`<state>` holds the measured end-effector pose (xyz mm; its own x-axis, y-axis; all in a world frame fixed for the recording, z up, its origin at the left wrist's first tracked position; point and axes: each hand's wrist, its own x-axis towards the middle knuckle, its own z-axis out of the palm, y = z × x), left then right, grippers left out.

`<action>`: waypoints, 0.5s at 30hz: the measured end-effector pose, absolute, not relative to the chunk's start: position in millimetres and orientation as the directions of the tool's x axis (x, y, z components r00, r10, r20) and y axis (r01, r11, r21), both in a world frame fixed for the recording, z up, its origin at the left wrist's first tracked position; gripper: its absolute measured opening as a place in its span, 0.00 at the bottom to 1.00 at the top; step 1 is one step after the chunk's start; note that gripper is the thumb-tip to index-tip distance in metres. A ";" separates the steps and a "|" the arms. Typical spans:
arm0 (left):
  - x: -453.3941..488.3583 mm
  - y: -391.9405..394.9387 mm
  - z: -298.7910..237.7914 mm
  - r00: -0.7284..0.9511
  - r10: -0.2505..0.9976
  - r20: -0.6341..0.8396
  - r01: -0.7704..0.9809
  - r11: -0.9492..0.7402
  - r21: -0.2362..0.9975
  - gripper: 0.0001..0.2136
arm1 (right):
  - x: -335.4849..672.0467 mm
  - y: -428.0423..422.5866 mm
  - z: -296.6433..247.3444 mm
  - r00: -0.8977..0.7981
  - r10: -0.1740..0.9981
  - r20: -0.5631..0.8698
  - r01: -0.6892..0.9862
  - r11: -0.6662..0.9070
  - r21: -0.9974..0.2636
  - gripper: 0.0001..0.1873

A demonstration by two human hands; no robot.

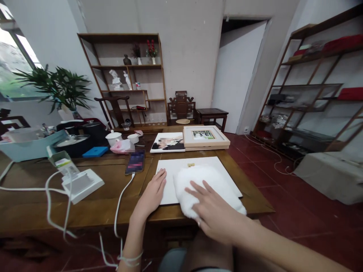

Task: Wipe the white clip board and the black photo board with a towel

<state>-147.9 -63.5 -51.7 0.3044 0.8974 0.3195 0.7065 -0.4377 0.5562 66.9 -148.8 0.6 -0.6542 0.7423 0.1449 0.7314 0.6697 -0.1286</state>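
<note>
A white flat board [168, 190] lies near the front edge of the wooden table, with a small gold-coloured piece [191, 165] by its far edge. My left hand [153, 192] rests on the board's left edge, fingers stretched out and holding nothing. Over the board's right and near part lies a fluffy white cloth [198, 175]. On top of that cloth my right hand [206, 209] lies with its fingers spread, touching it without visibly gripping. Part of the board is hidden beneath the cloth and my right forearm.
Behind the board lie a photo print [168, 142] and a light wooden picture frame [207, 141]. To the left are a phone [135, 162] on a white cable [120, 200], a small open box [82, 185], a blue box [95, 152] and a pot [73, 145].
</note>
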 end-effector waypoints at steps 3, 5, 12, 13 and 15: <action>-147.4 -63.6 -51.5 0.298 0.899 0.322 0.706 -0.434 0.560 0.21 | 73.3 -152.8 13.7 -0.674 0.734 0.084 0.718 0.678 -0.162 0.12; -147.5 -63.1 -51.7 0.299 0.896 0.327 0.705 -0.439 0.558 0.21 | 74.7 -133.2 19.1 -0.641 0.764 0.074 0.747 0.643 -0.171 0.16; -148.2 -62.8 -50.8 0.302 0.892 0.337 0.699 -0.448 0.557 0.19 | 52.3 -32.6 4.4 -0.549 0.829 0.107 0.824 0.558 -0.101 0.17; -148.0 -63.0 -50.5 0.300 0.894 0.334 0.701 -0.444 0.558 0.19 | 48.1 -28.2 2.1 -0.535 0.836 0.118 0.833 0.546 -0.091 0.16; -147.6 -63.0 -50.2 0.294 0.898 0.328 0.704 -0.436 0.561 0.20 | 40.7 -33.0 -0.9 -0.538 0.830 0.148 0.832 0.551 -0.063 0.16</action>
